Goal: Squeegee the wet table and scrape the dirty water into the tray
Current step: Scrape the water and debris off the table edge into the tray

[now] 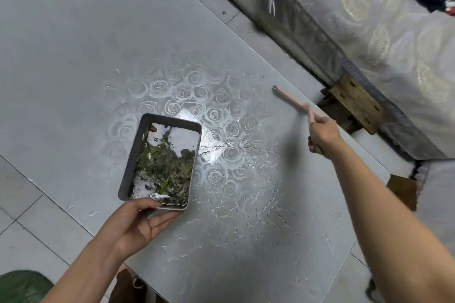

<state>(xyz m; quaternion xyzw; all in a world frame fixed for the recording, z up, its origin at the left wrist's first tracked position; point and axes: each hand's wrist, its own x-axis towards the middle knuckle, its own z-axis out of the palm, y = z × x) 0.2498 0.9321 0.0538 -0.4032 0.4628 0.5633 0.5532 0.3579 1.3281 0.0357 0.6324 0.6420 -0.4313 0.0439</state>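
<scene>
A grey table with a glossy top is wet on its right half, where puddles and droplets spread. A rectangular metal tray sits on it, holding dirty water with green and dark scraps. My left hand grips the tray's near edge, thumb over the rim and fingers beneath. My right hand holds the handle of a pink squeegee, whose blade lies near the table's far right edge, apart from the tray.
A mattress with a floral cover runs along the right, on a bed frame with a wooden block. Tiled floor shows at the lower left, with a green object at the bottom corner.
</scene>
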